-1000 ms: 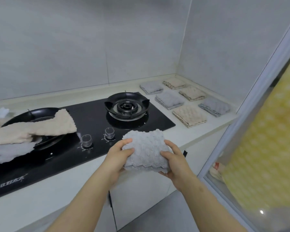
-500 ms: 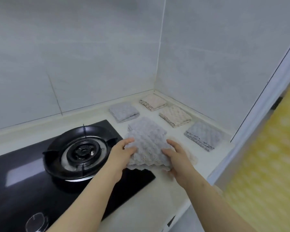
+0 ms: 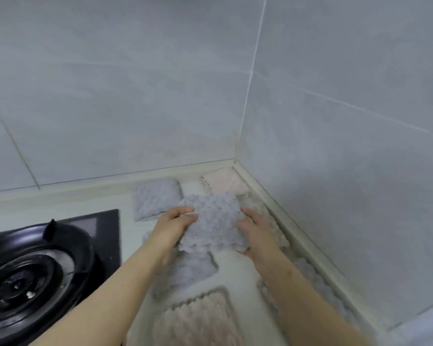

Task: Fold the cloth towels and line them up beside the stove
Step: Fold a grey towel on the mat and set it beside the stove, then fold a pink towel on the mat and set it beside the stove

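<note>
Both hands grip one folded grey towel [image 3: 211, 224] | left hand [image 3: 171, 227] holds left edge | right hand [image 3: 256, 232] holds right edge

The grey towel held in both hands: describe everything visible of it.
The grey towel is folded into a rough square of fluffy, bumpy-textured cloth with a scalloped near edge. It is held above the counter, over the folded towels near the wall corner. The left hand grips its left side, the right hand its right.
</note>
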